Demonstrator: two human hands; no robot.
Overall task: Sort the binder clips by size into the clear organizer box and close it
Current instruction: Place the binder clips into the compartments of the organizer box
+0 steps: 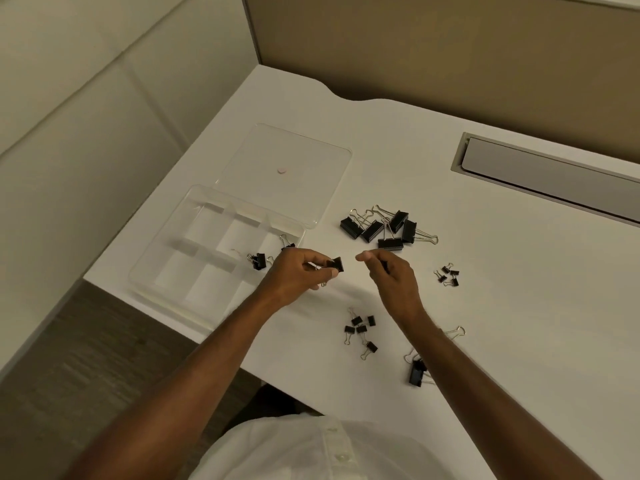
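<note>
The clear organizer box [162, 265] lies open at the table's left edge, its lid [311, 157] folded back flat. A couple of medium black clips [258, 261] sit in its right-hand compartments. My left hand [298, 271] pinches a medium black binder clip [336, 264] just right of the box. My right hand [391, 275] hovers beside it, fingers curled, with something small and dark at the fingers that I cannot make out. A pile of large clips [384, 226] lies beyond my hands. Tiny clips [448, 275] lie to the right, small clips [362, 330] near me.
A large clip [415, 372] and a wire handle [457, 331] lie by my right forearm. A grey cable tray cover [554, 178] is set into the white table [519, 306] at the far right. Partition walls close off the back and left. A small pink dot [282, 170] marks the lid.
</note>
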